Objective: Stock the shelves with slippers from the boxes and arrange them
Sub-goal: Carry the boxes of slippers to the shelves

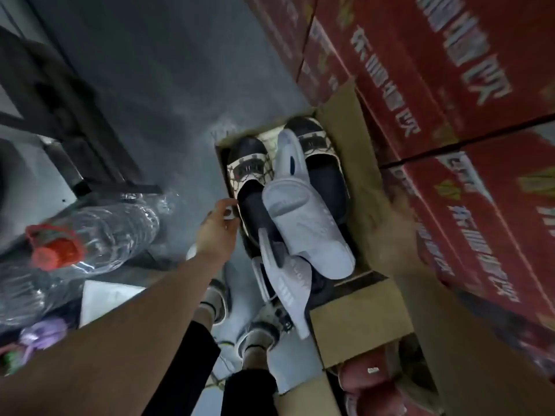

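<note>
Your left hand (222,226) is at the left wall of the open brown cardboard box (357,163) on the floor. Thumb and fingers are curled in narrow and appear to pinch the sole edge of the dark navy slipper with a cream patterned strap (249,187). Judgement: you grip there because it is the one uncovered edge. A pale lavender foam slide (303,217) lies slantwise in the box, resting on this slipper's heel and on the matching right-hand slipper (318,157).

Your right hand (390,229) is at the box's right flap and heavily blurred. I cannot tell whether it is wide, narrow or holding anything. It may be steadying the flap, but this is unconfirmed.

A second pale slide (288,283) hangs over the near end of the box, partly outside it. Every slipper in view sits in or on a box. The dark metal frame (60,100) at far left may be shelving.

Surroundings: stacked red printed cartons (450,85) stand hard against the right of the box, leaving no room there. A clear plastic water bottle with a red cap (99,235) lies near left. A second brown cardboard box (360,331), near right, holds pink slippers (369,382). Your shoes (258,334) stand just beside the near end.

Obstruction: the lavender slide will likely tip when the patterned slipper is drawn out, so lift it first.
</note>
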The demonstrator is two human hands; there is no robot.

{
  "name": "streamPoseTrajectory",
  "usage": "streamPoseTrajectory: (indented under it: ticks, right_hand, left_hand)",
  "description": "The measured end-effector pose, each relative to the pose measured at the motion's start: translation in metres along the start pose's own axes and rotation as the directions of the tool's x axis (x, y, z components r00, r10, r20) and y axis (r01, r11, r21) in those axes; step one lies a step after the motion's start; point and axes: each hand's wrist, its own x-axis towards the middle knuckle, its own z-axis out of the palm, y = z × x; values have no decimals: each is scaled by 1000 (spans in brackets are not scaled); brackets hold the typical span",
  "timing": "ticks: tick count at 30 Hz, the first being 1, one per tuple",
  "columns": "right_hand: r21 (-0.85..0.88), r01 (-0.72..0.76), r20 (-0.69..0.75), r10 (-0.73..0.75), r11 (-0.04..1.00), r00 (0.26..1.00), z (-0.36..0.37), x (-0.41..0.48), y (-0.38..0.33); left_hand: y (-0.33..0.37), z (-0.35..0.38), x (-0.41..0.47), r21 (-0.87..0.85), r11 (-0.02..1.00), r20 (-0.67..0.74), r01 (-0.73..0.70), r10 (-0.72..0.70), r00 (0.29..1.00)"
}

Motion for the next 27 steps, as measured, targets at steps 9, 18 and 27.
streamPoseTrajectory:
  ticks: [9, 18, 27]
  right_hand:
    - [-153, 51, -77, -64, 987, 995, 51, 18, 20]
    - [-238, 37, -43, -48, 971, 998, 45, 12, 6]
    - [-136, 11, -113, -26, 991, 993, 36, -8, 3]
  left_hand:
    - [-46, 41, 25, 153, 976, 50, 155, -164, 985]
    - [-75, 63, 16, 65, 995, 124, 70, -77, 989]
    - [-87, 35, 24, 160, 985, 25, 60, -65, 998]
